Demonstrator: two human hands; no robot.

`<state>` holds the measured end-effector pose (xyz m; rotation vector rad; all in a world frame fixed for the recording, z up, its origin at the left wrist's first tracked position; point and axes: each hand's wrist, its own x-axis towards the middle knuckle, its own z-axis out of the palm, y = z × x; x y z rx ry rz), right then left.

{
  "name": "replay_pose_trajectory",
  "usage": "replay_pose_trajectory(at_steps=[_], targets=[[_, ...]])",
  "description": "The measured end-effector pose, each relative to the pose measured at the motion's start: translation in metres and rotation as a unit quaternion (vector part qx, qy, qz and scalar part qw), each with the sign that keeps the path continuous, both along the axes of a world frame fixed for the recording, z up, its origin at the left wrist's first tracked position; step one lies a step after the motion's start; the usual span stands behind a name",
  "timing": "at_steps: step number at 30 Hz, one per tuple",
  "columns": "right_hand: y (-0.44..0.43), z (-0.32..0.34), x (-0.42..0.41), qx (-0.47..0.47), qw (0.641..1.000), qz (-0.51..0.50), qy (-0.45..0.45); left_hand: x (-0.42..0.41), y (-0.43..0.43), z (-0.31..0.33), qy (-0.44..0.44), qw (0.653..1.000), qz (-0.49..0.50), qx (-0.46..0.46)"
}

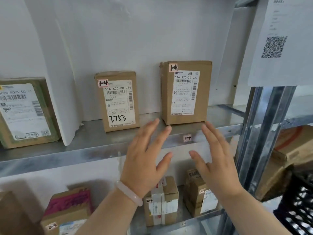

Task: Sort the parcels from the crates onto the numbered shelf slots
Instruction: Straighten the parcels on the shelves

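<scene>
Head view: the parcel (pixel 186 92) marked 1-4 stands upright at the front edge of the shelf (pixel 67 150), its long axis vertical, right above the slot tag (pixel 187 138). The left grip (pixel 144 160) and right grip (pixel 218 163) are both spread and empty. They flank the parcel's bottom corners just below it, about equally near, neither clearly touching.

The 1 view came from the person's head (a wide-angle lens), facing forward at the metal shelf (pixel 67 150) from close in, with the left hand (pixel 145 163) and right hand (pixel 220 167) low in frame.
</scene>
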<state>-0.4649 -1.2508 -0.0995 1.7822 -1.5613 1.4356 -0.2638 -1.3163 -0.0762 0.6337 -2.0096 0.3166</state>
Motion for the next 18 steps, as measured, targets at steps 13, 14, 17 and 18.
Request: replay_pose_trajectory(at_steps=[13,14,17,18], targets=[[0.044,-0.169,0.062,0.278,0.96,0.004,-0.038,0.04,0.06,-0.182,-0.037,0.978,-0.006,0.207],[0.043,-0.178,0.064,0.288,0.956,0.0,-0.047,0.037,0.062,-0.191,-0.029,0.973,0.003,0.229],[0.035,-0.196,0.063,0.301,0.946,0.0,-0.117,0.025,0.062,-0.21,0.021,0.949,0.022,0.313],[0.03,-0.201,0.061,0.303,0.942,0.001,-0.142,0.019,0.06,-0.216,0.044,0.94,0.031,0.336]])
